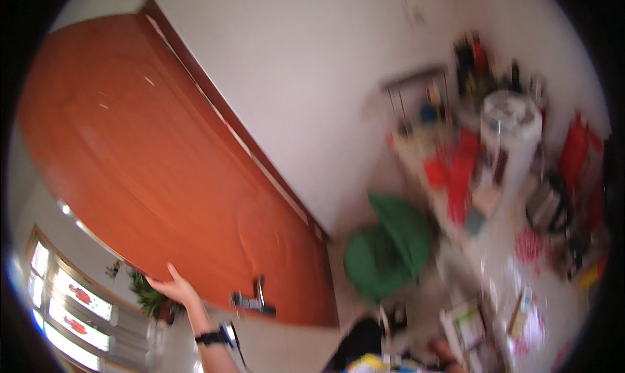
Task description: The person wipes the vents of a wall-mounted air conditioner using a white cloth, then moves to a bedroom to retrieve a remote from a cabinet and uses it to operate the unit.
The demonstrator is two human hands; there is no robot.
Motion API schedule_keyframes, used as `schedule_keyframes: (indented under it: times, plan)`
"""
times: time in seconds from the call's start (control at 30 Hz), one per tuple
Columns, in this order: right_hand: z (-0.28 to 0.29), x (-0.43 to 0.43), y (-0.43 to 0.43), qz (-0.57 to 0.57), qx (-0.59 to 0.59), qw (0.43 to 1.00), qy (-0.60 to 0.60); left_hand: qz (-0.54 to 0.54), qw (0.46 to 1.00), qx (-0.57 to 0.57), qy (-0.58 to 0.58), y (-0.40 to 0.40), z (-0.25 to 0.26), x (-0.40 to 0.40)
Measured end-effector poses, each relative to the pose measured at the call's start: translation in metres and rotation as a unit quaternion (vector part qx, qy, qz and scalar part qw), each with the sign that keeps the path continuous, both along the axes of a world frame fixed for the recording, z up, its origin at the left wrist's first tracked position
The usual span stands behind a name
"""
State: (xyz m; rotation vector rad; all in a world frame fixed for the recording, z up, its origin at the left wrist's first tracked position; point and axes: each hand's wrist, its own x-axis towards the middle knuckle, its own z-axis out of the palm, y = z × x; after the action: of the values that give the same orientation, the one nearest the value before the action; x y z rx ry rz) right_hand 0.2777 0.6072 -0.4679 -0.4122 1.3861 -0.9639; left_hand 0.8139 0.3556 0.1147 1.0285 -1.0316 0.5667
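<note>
A reddish-brown wooden door (pixel 161 163) stands swung into the room on my left. My left hand (pixel 178 290) is at the door's free edge, thumb and fingers apart, seemingly touching it. A black strap with a small device (pixel 217 335) circles that wrist. The metal door handle (pixel 255 300) juts out to the right of the hand. Low in the picture, my right hand (pixel 442 349) is blurred beside a white box-like object (pixel 447 319); whether it holds anything is unclear. My dark-clothed leg (pixel 359 341) shows between the hands.
A green plastic bin-like object (pixel 381 260) stands on the floor by the wall. Right of it, a table with a shiny cover (pixel 498 260) carries a white cylindrical container (pixel 510 124), red items (pixel 461 177) and bottles. A potted plant (pixel 146 290) and windows (pixel 78 295) lie beyond the door.
</note>
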Motion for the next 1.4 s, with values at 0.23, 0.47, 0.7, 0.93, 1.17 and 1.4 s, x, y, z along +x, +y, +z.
schedule_keyframes:
  times: [0.23,0.47,0.7,0.93,1.17,1.4]
  plan:
    - [0.000,0.046,0.082,-0.075,0.157,0.985,-0.011,-0.008,0.993,0.118,0.029,-0.043,-0.068,0.011]
    - [0.046,0.046,0.081,-0.029,0.208,0.978,-0.008,0.025,0.991,0.129,0.038,-0.036,-0.062,0.034]
    - [0.050,0.057,0.073,-0.066,0.192,0.979,-0.026,0.013,0.993,0.115,0.032,-0.047,-0.053,0.058]
    - [0.050,0.060,0.072,-0.074,0.190,0.979,-0.031,0.009,0.994,0.096,0.044,-0.042,-0.048,0.028]
    - [0.049,0.050,0.075,-0.099,0.144,0.984,-0.044,0.022,0.995,0.084,0.049,-0.038,-0.047,0.007]
    - [0.058,0.056,0.072,-0.125,0.146,0.981,-0.027,0.021,0.996,0.079,0.037,-0.034,-0.048,0.002]
